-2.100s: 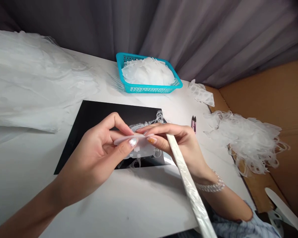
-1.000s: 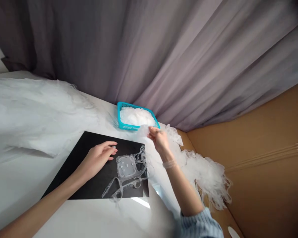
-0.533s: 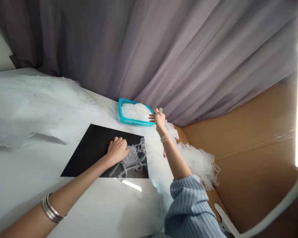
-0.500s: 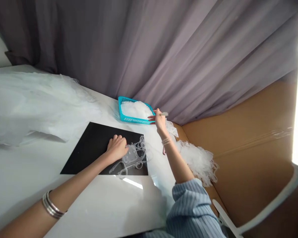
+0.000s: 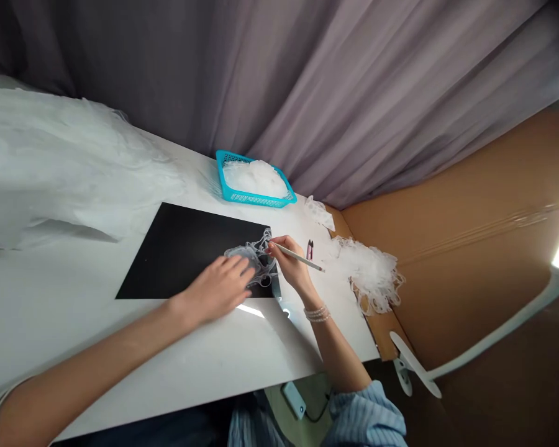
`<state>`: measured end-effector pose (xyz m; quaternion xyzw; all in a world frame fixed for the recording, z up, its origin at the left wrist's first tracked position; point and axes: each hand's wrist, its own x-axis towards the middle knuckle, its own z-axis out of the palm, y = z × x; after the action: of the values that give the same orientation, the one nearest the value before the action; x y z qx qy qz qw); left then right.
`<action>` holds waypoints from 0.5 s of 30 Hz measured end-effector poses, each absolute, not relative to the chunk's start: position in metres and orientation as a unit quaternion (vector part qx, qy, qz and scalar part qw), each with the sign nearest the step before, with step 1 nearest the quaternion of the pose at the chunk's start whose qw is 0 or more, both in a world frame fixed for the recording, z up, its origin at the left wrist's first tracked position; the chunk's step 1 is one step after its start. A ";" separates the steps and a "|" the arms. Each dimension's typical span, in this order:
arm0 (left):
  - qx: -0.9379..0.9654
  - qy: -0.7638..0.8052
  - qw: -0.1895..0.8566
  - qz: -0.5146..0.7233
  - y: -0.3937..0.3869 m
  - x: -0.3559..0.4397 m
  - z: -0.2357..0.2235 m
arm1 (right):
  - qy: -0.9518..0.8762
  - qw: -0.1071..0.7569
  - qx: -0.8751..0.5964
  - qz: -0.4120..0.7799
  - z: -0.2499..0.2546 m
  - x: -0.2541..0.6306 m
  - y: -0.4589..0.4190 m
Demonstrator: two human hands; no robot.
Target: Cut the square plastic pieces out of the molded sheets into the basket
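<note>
My left hand [image 5: 220,287] lies on the black mat [image 5: 181,248], its fingers bent onto a translucent plastic frame of moulded parts [image 5: 254,264]. My right hand [image 5: 289,264] is closed round a thin white stick [image 5: 302,259], whose tip points at the frame's right side. A turquoise basket [image 5: 254,186] heaped with white plastic pieces stands behind the mat.
The white table [image 5: 121,347] carries white tulle fabric [image 5: 51,167] at left, a small pink-handled cutter [image 5: 310,249] and a pile of plastic offcuts [image 5: 368,273] at right. Brown cardboard [image 5: 470,205] walls the right side. A grey curtain [image 5: 307,81] hangs behind. A white lamp arm [image 5: 470,357] crosses the lower right.
My right hand came back from the turquoise basket to the plastic frame on the mat, still with the stick. My left hand stayed on the frame. The view tilted down.
</note>
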<state>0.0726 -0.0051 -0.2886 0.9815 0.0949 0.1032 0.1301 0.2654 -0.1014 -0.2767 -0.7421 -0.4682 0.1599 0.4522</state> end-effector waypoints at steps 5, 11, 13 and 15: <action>0.989 0.083 0.079 0.093 -0.036 0.069 -0.310 | -0.544 0.382 -0.734 0.140 -0.277 0.280 -0.094; 0.993 0.085 0.052 0.067 -0.018 0.054 -0.312 | -0.639 0.251 -0.718 0.113 -0.276 0.287 -0.057; 0.993 0.093 0.046 0.059 -0.011 0.043 -0.311 | -0.654 0.204 -0.723 0.088 -0.278 0.288 -0.046; 0.991 0.109 0.047 0.060 -0.002 0.032 -0.312 | -0.657 0.160 -0.734 0.063 -0.284 0.287 -0.042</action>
<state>0.0321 -0.0020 -0.3117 0.9911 0.1088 0.0598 0.0473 0.2869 -0.0421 -0.2836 -0.7342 -0.6570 0.0629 0.1596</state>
